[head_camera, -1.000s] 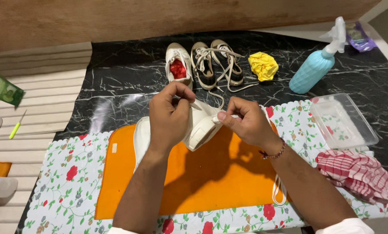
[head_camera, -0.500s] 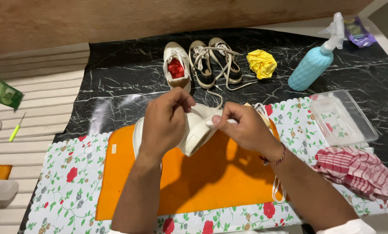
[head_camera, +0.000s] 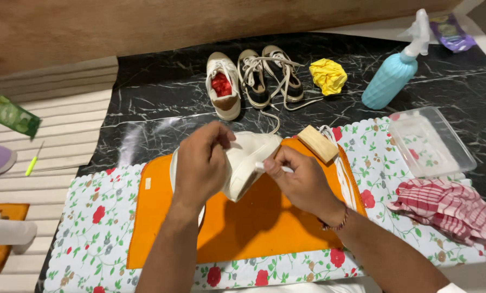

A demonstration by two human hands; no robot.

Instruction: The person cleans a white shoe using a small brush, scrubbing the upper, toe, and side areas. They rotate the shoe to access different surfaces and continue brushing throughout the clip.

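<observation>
Shoe: a white shoe (head_camera: 248,163) is held just above the orange mat (head_camera: 264,228), near centre of the counter (head_camera: 161,130).
Left hand: left hand (head_camera: 199,163) has its fingers curled shut over the shoe's left side.
Right hand: right hand (head_camera: 302,182) pinches a thin white lace end (head_camera: 272,167) against the shoe.
Slip risk: the pinch looks slight, so the lace end could slide free.
Tip risk: if the left grip loosens, the tilted shoe may drop onto the mat.
Clutter: the wooden block (head_camera: 319,144), just right of the shoe, could be knocked.
</observation>
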